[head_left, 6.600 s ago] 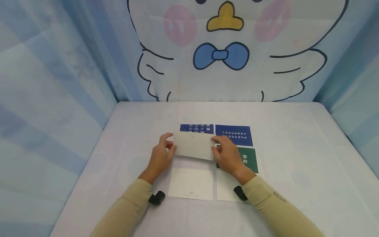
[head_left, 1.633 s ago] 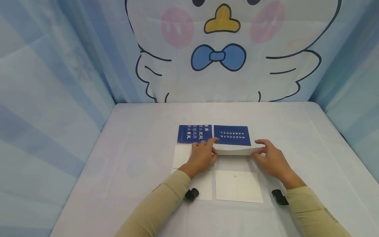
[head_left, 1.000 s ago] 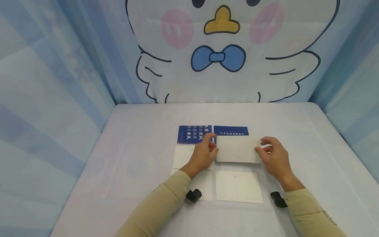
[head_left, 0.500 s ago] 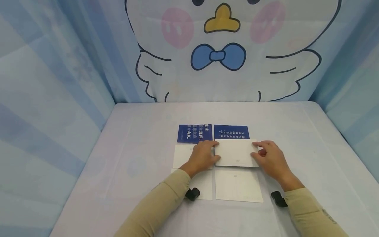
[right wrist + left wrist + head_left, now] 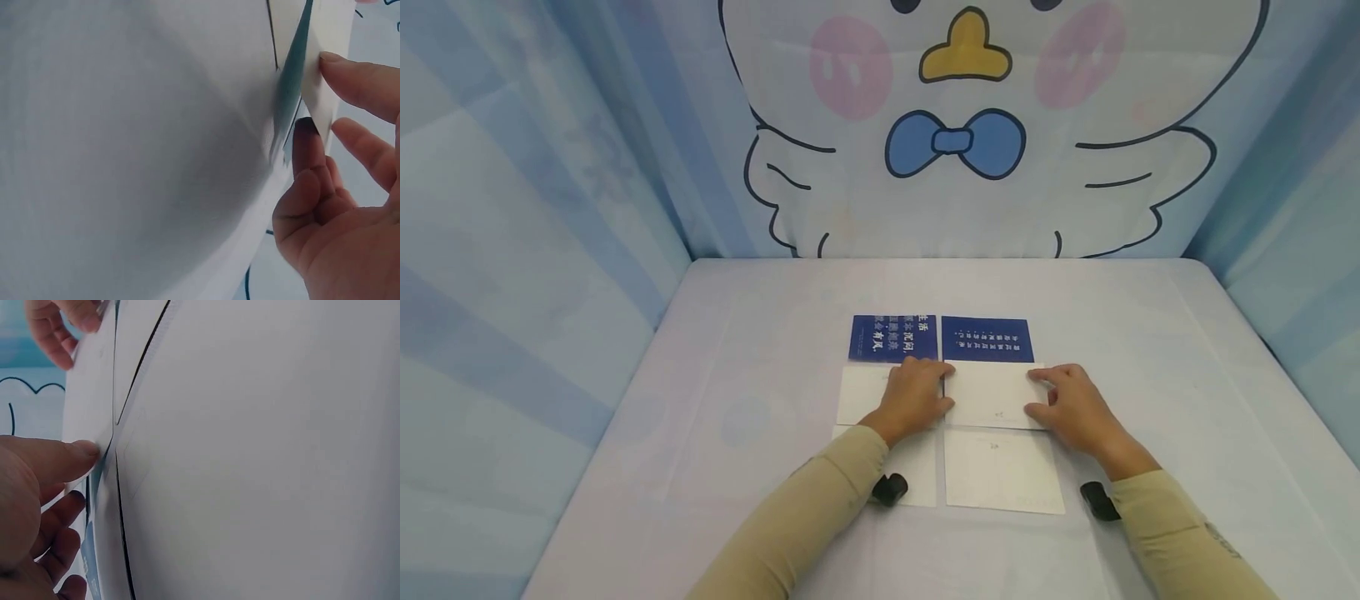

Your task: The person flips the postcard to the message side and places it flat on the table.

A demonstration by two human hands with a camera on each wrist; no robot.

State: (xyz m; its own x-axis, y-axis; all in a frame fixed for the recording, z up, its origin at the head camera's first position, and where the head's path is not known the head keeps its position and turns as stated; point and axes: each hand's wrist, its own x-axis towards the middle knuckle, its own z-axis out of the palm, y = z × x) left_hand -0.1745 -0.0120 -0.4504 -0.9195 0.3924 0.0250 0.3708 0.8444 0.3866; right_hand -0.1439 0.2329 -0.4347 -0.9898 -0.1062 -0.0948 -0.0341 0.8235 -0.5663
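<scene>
I see the white card (image 5: 992,395) in the middle row of a card grid on the table (image 5: 737,350), on the right, almost flat. My left hand (image 5: 916,394) pinches its left edge, thumb on top, fingers curled beneath. My right hand (image 5: 1071,404) pinches its right edge, which is lifted slightly, showing a green underside in the right wrist view. Just beyond it lie two blue cards (image 5: 893,337) side by side. To its left a second white card (image 5: 861,395) lies partly under my left hand. Two more white cards (image 5: 1003,472) sit in the near row.
</scene>
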